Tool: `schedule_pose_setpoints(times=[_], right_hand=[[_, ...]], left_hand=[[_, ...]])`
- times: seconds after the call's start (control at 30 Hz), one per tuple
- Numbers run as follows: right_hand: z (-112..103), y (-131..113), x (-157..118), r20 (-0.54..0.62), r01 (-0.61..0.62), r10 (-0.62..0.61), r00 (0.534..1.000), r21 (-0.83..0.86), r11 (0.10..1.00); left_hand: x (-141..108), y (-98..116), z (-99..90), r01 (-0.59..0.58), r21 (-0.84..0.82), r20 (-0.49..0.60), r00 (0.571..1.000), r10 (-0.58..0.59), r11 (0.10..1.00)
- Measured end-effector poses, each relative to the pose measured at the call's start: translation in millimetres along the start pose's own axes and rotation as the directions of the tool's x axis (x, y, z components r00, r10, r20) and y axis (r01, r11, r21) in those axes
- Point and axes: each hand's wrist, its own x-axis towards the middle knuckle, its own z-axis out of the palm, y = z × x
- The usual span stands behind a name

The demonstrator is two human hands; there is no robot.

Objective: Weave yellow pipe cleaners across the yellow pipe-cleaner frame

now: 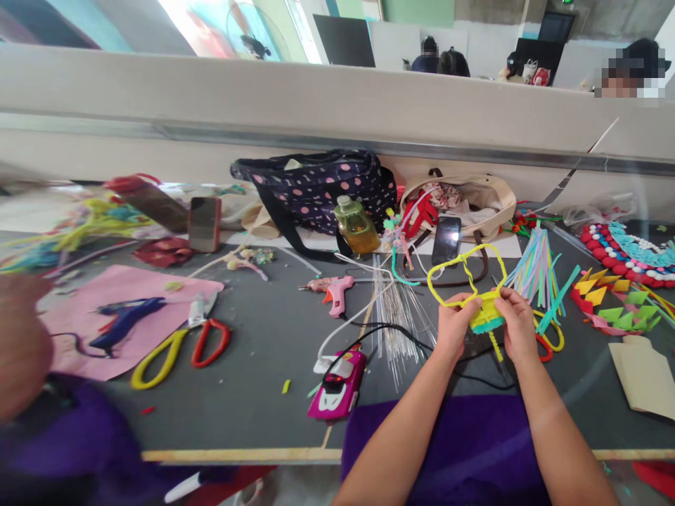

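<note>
Above the dark table, a craft piece of yellow pipe cleaners (484, 310) is held between my two hands. It has two large open loops at the top, a compact yellow body with a teal-green lower edge, and a short stem hanging below. My left hand (456, 325) pinches its left side near the base of a loop. With fingers closed, my right hand (515, 325) grips the body's right side. Behind my right wrist lie scissors with yellow and red handles (553, 337), partly hidden. Thin wire stems (403, 316) fan out to the left of my left hand.
A pink glue gun (335, 289), a magenta car-shaped device (340, 390) and black cords lie to the left. Pastel pipe cleaners (535, 267) stand to the right. Bags, a bottle (356, 226) and a phone (446, 240) line the back. Another person's arm (24, 348) is at far left.
</note>
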Motion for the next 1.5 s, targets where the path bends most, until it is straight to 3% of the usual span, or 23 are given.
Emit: schedule_pose_setpoints(times=[0.33, 0.67, 0.9, 1.2, 1.5], right_hand=[[3.2, -2.4, -1.5, 0.046, 0.014, -0.012, 0.999, -0.053, 0.999], [4.4, -4.3, -1.0, 0.013, 0.002, -0.002, 1.0, -0.014, 1.0], [3.4, -4.9, -0.5, 0.015, -0.074, 0.073, 0.997, 0.022, 0.997], [6.7, -4.5, -3.4, -0.02, -0.058, 0.06, 0.998, 0.056, 0.997], [8.1, -4.6, -4.9, 0.041, -0.04, 0.037, 0.998, 0.077, 0.996]], left_hand=[[-5.0, 4.3, 4.3, -0.074, 0.075, -0.016, 0.997, 0.075, 0.994], [-7.3, 3.3, 3.5, -0.246, 0.202, 0.07, 0.969, 0.237, 0.948], [-7.4, 1.4, 3.7, -0.202, 0.172, 0.086, 0.978, 0.19, 0.964], [-6.5, 1.7, 3.0, -0.239, 0.194, 0.148, 0.966, 0.213, 0.951], [-7.8, 2.3, 4.5, -0.079, 0.049, 0.054, 0.996, 0.077, 0.996]])
